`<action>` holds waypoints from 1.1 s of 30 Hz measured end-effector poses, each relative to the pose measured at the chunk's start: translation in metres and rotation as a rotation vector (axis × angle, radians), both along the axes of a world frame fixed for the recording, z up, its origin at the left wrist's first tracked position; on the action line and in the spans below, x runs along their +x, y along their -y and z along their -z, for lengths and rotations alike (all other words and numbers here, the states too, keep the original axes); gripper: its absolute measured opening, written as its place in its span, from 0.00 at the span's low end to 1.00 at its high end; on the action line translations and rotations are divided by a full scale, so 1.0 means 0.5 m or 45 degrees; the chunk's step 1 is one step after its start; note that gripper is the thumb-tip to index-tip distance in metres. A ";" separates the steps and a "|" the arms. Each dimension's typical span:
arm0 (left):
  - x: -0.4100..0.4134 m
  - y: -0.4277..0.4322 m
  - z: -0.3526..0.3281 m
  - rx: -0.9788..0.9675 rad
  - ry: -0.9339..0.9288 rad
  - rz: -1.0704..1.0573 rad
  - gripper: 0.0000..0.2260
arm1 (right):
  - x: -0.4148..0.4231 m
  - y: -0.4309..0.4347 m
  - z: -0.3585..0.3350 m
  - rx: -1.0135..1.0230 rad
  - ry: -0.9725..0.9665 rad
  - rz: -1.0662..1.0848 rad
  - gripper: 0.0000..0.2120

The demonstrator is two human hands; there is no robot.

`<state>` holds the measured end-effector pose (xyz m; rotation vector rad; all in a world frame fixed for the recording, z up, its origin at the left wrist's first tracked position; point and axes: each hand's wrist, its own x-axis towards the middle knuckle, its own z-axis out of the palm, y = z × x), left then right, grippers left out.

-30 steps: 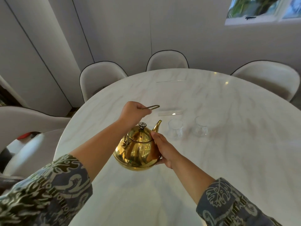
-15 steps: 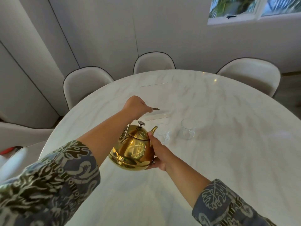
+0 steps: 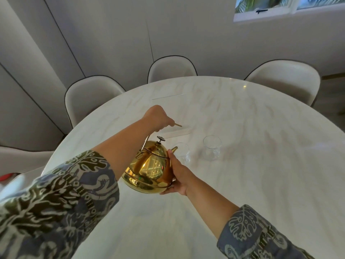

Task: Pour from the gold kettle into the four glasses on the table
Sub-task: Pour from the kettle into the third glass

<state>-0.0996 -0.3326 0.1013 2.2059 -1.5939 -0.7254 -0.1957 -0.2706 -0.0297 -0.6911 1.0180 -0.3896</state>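
Note:
The round gold kettle (image 3: 149, 169) hangs tilted above the white marble table (image 3: 261, 165), its spout over the rim of the nearer clear glass (image 3: 183, 153). My left hand (image 3: 156, 118) is closed around the kettle's top handle. My right hand (image 3: 177, 174) cups the kettle's right side and underside. A second clear glass (image 3: 212, 147) stands to the right of the first, apart from it. Only two glasses show in view. I cannot tell whether liquid is flowing.
A flat clear strip (image 3: 177, 132) lies on the table behind the glasses. Cream chairs ring the far edge: one at left (image 3: 91, 98), one in the middle (image 3: 171, 70), one at right (image 3: 283, 79). A window (image 3: 280, 6) is high on the wall.
The kettle has moved forward and tipped further, bringing the spout from left of the near glass to over its rim. Both hands kept their hold on it.

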 end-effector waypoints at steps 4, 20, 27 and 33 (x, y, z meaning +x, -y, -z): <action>-0.004 0.013 -0.001 0.034 0.024 -0.003 0.13 | -0.005 0.006 -0.001 0.004 0.017 -0.022 0.32; -0.016 0.032 -0.007 0.136 0.090 0.032 0.16 | -0.005 0.003 -0.020 0.100 0.093 -0.033 0.31; -0.017 0.038 -0.007 0.173 0.105 0.048 0.15 | -0.001 0.002 -0.019 0.119 0.126 -0.011 0.30; -0.021 0.044 -0.008 0.191 0.130 0.066 0.16 | 0.002 0.002 -0.021 0.140 0.159 0.017 0.29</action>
